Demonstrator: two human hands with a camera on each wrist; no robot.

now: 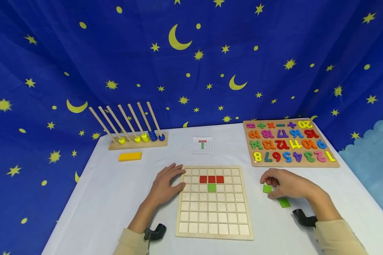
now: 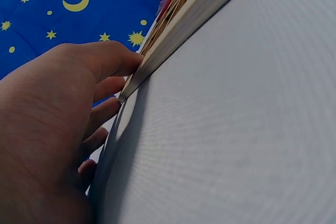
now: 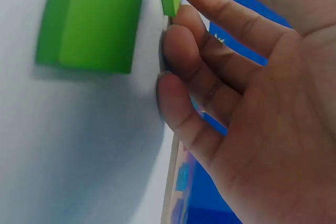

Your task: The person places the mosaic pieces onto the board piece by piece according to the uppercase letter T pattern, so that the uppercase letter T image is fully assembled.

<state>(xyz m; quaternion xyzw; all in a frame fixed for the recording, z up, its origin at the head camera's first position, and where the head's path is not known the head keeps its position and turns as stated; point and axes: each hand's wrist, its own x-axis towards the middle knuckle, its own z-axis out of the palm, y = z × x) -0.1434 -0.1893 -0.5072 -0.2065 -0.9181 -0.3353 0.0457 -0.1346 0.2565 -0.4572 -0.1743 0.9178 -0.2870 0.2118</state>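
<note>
A wooden grid board (image 1: 215, 236) lies on the table, holding three red square tiles (image 1: 211, 179) in a row and a green tile (image 1: 212, 188) under the middle one. My left hand (image 1: 166, 186) rests against the board's upper left edge, fingers extended; the left wrist view shows the fingertips touching the board's side (image 2: 173, 45). To the right of the board, my right hand (image 1: 288, 184) pinches a green square tile (image 1: 267, 188) between thumb and fingers. Another green tile (image 1: 284, 202) lies on the cloth just below that hand.
Behind the board lies a small card (image 1: 202, 145) with a red and green T pattern. A wooden number board (image 1: 247, 141) stands back right. At back left are a peg rack with beads (image 1: 115, 146) and a yellow block (image 1: 130, 156). A starry blue curtain hangs behind.
</note>
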